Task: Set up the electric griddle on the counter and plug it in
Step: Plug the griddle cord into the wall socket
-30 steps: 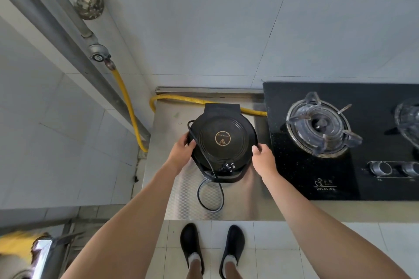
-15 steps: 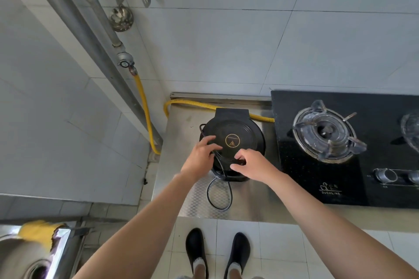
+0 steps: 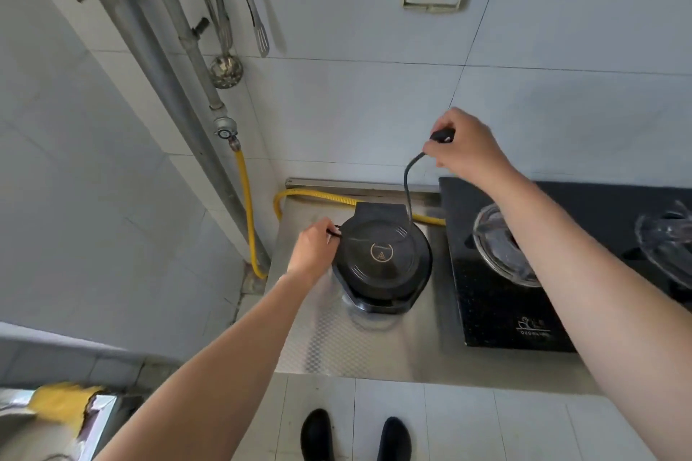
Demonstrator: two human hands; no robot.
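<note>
Your right hand [image 3: 464,146] pinches the plug [image 3: 443,134]; your left hand [image 3: 312,249] pinches the cord [image 3: 408,187] at the griddle's [image 3: 382,262] nine o'clock. A taut cord could drag it.

On the black gas stove [image 3: 498,310] to my right, near its front edge, I can make out a small white swan-like logo with a brand word beneath it that reads roughly "DUCKLING". The lid of the electric griddle [image 3: 382,258] carries a round gold emblem with a triangle mark in it; its lettering is too small to read.
</note>
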